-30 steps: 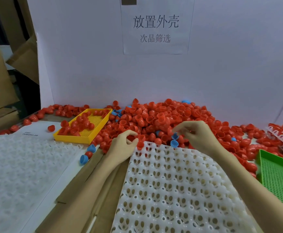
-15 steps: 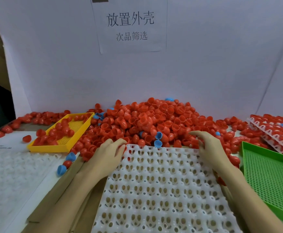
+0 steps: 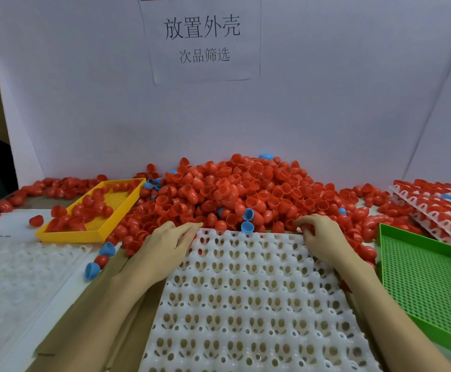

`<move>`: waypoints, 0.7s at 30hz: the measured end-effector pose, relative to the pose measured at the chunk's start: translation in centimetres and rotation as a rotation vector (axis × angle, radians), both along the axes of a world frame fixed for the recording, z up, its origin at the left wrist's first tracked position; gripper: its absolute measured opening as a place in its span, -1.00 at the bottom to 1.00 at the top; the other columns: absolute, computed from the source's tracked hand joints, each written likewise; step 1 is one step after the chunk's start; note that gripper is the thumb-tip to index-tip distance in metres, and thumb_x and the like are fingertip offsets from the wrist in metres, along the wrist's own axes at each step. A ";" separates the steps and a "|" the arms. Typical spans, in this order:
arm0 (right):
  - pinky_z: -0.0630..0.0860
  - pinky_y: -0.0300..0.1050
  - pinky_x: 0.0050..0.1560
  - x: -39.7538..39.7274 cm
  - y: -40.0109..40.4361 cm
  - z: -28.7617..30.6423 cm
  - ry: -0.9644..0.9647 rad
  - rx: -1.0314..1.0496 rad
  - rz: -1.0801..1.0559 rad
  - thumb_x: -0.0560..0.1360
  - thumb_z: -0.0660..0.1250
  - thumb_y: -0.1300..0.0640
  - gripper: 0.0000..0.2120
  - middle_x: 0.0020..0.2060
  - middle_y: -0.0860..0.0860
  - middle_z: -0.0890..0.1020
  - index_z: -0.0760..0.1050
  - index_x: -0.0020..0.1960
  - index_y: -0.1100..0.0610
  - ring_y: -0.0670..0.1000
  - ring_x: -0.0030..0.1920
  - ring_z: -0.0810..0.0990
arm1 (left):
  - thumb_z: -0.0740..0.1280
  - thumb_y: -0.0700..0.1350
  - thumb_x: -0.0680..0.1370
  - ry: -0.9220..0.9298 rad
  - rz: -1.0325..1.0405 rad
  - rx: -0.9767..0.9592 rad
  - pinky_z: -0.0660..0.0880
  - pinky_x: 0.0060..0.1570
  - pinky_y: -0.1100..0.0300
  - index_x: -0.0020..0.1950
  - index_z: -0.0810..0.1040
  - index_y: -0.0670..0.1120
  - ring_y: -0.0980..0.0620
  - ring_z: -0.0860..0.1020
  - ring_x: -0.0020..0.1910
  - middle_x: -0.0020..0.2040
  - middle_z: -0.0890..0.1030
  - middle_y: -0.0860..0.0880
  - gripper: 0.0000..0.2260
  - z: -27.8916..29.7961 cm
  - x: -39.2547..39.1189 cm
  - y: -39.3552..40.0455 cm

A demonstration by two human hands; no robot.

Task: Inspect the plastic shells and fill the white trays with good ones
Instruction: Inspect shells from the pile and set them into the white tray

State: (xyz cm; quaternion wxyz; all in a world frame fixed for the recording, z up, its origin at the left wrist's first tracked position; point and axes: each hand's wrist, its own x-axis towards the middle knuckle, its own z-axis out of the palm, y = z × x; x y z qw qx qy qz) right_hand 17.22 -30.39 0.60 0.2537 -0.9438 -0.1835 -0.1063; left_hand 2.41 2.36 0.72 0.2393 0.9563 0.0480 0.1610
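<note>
We cannot tell whether our curled right hand (image 3: 322, 238) holds a shell; our left hand (image 3: 165, 247), fingers straight, rests on the white tray (image 3: 246, 304) below the red shells (image 3: 232, 191), both hands having spread apart.

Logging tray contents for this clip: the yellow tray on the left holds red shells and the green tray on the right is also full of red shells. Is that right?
Not quite. In the head view the green tray holds no shells; its mesh floor is bare. The yellow tray on the left does hold red shells, as you said.
</note>
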 end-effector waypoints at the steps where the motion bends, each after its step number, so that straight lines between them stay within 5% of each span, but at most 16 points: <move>1: 0.45 -0.04 0.34 0.1 -0.1 0.0 0.017 -0.011 -0.001 0.63 0.23 0.29 -0.70 0.23 0.04 0.65 0.69 0.21 0.10 0.07 0.28 0.54 | 0.01 0.18 0.72 0.004 -0.002 0.001 0.33 -0.19 0.34 0.49 0.43 0.33 0.18 0.47 -0.14 -0.13 0.44 0.09 -0.62 0.1 -0.1 -0.1; 5: 0.33 0.10 0.47 0.1 -0.2 0.2 0.079 -0.128 0.022 0.67 0.18 0.21 -0.67 0.26 -0.03 0.64 0.67 0.25 0.02 0.10 0.40 0.41 | 0.03 0.16 0.73 -0.009 -0.023 -0.022 0.41 -0.20 0.29 0.51 0.40 0.31 0.13 0.52 -0.18 -0.17 0.52 0.04 -0.63 0.8 -0.4 -0.1; 9: 0.34 0.11 0.46 0.0 -0.1 0.2 0.066 -0.063 0.006 0.66 0.19 0.26 -0.68 0.28 0.01 0.62 0.68 0.22 0.08 0.11 0.39 0.42 | 0.06 0.11 0.74 -0.050 -0.033 -0.069 0.57 0.11 0.10 0.49 0.49 0.17 -0.05 0.66 0.08 0.05 0.72 -0.06 -0.63 1.5 -0.8 0.1; 12: 0.39 0.03 0.43 -0.1 -0.1 0.2 0.019 0.033 0.001 0.65 0.22 0.30 -0.70 0.28 0.05 0.62 0.68 0.22 0.17 0.09 0.36 0.47 | 0.09 0.06 0.74 -0.140 0.025 -0.110 0.56 -0.03 0.22 0.37 0.61 0.05 0.17 0.67 -0.07 -0.19 0.69 0.24 -0.64 2.0 -1.0 -0.1; 14: 0.42 -0.05 0.38 -0.3 -0.2 0.4 -0.006 0.088 0.002 0.65 0.23 0.32 -0.71 0.28 0.04 0.61 0.67 0.23 0.20 0.06 0.33 0.50 | 0.11 0.05 0.74 -0.214 0.057 -0.126 0.54 -0.19 0.20 0.26 0.68 -0.04 0.26 0.61 -0.30 -0.40 0.60 0.25 -0.62 2.1 -1.0 -0.1; 17: 0.44 -0.25 0.19 -1.2 -0.3 1.1 -0.018 0.213 0.015 0.66 0.24 0.28 -0.73 0.25 -0.04 0.60 0.68 0.22 0.15 -0.06 0.22 0.54 | 0.13 0.05 0.72 -0.305 0.107 -0.092 0.58 -0.19 -0.04 0.05 0.69 -0.18 0.08 0.59 -0.35 -0.29 0.64 -0.02 -0.58 2.3 -1.0 -0.2; 21: 0.51 -0.15 0.32 -3.7 0.2 3.0 0.027 0.405 0.114 0.67 0.27 0.24 -0.74 0.20 -0.18 0.61 0.69 0.18 0.04 -0.18 0.24 0.56 | 0.33 -0.17 0.67 -0.500 0.089 -0.030 0.54 -0.25 0.06 -0.02 0.69 -0.17 0.04 0.56 -0.28 -0.21 0.61 -0.02 -0.83 3.4 -1.3 -1.6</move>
